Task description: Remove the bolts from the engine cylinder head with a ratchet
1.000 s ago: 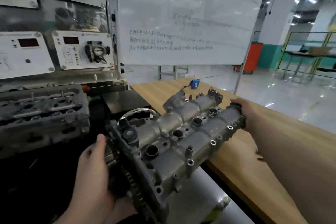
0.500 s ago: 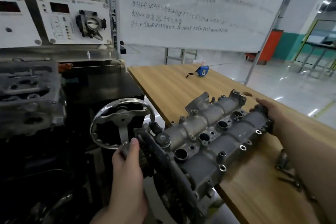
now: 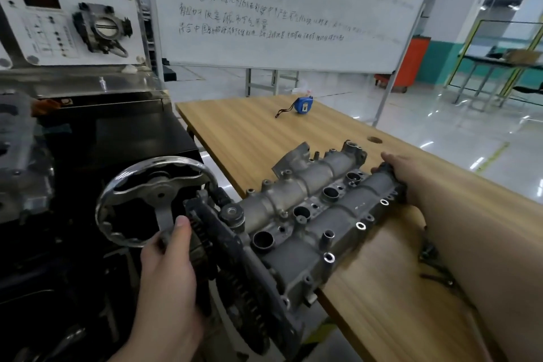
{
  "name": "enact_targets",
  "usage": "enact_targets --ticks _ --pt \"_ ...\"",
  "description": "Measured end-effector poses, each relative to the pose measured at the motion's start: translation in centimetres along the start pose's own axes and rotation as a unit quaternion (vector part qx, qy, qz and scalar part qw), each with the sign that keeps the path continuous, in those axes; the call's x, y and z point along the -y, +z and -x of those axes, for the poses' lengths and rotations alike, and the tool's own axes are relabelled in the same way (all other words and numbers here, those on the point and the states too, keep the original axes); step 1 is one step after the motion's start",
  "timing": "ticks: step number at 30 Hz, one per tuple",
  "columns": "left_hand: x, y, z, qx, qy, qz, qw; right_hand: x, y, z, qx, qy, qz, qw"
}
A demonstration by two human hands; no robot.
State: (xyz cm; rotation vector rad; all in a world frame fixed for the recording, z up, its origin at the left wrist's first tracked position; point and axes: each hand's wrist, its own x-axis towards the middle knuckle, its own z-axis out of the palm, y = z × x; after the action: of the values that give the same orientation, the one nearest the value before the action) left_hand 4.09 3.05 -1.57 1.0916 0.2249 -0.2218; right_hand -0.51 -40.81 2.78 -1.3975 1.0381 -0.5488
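A grey cast cylinder head with several round bores and bolt holes hangs tilted over the near left corner of the wooden table. My left hand grips its near end, by the dark toothed gears. At the far end my right hand grips the casting, fingers curled over its edge. No ratchet shows in either hand.
A chrome handwheel on a black stand sits just left of the head. A blue tape measure lies far on the table. Dark tools lie by my right forearm. A whiteboard stands behind; another engine part sits at left.
Both hands have carried the cylinder head rightward, from in front of the stand to over the table's near corner. The view has turned right with it.
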Motion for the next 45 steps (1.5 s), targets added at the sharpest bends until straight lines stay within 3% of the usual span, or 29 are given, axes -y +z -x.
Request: enact_targets --ticks 11,14,19,31,40,45 --pt "-0.1 2.3 -0.6 0.031 -0.014 -0.062 0.997 1.4 0.4 2.2 -0.077 -0.04 0.25 0.964" --pt "-0.1 3.5 -1.0 0.041 -0.011 -0.079 0.996 1.1 0.4 3.5 -0.094 -0.086 0.384 0.915" --pt "0.2 5.0 -2.0 0.047 -0.012 -0.123 0.991 0.1 -0.3 4.2 -0.104 -0.12 0.502 0.85" --pt "0.0 7.6 -5.4 0.085 -0.052 -0.201 0.974 -0.3 -2.0 1.5 -0.117 -0.111 0.489 0.857" --pt "-0.7 7.6 -6.6 0.121 -0.08 -0.256 0.956 0.1 -1.0 3.1 -0.155 -0.139 0.53 0.822" --pt "-0.6 5.1 -5.6 0.143 -0.046 -0.314 0.937 0.4 0.1 5.8 -0.152 -0.101 0.497 0.848"
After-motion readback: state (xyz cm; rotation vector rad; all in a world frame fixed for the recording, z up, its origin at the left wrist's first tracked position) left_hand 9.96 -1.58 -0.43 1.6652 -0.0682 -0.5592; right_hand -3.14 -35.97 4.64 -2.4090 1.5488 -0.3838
